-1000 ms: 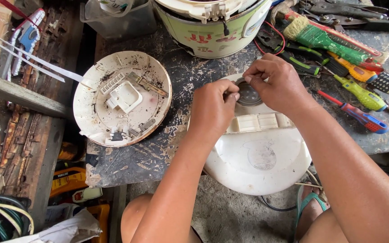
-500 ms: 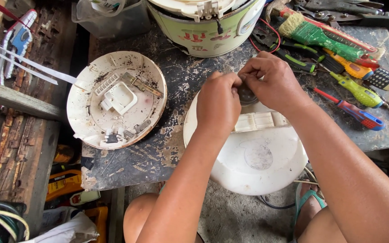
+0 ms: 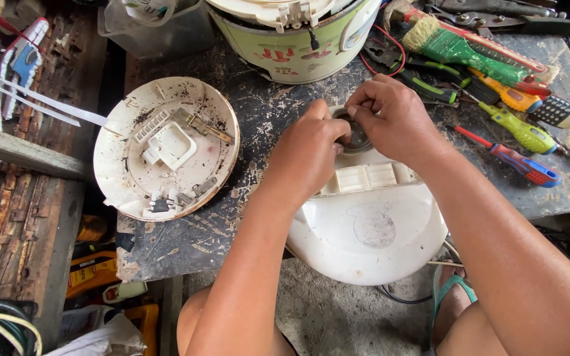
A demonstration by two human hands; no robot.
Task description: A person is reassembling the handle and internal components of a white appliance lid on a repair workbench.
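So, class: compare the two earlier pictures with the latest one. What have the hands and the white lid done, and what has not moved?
Little changed. Both hands, left hand and right hand, still pinch the small dark round part at the far edge of the white domed plastic lid; nothing was let go. The lid keeps overhanging the near edge of the dark, stained workbench. The round white base plate and the screwdrivers stayed put.

Lighting is bright, diffuse daylight; shadows are soft. A mild sheen shows on the white lid [image 3: 371, 231]. Focus is sharp across the lid and workbench [image 3: 232, 125]. Below the lid, the forearms appear enlarged by wide-angle distortion.
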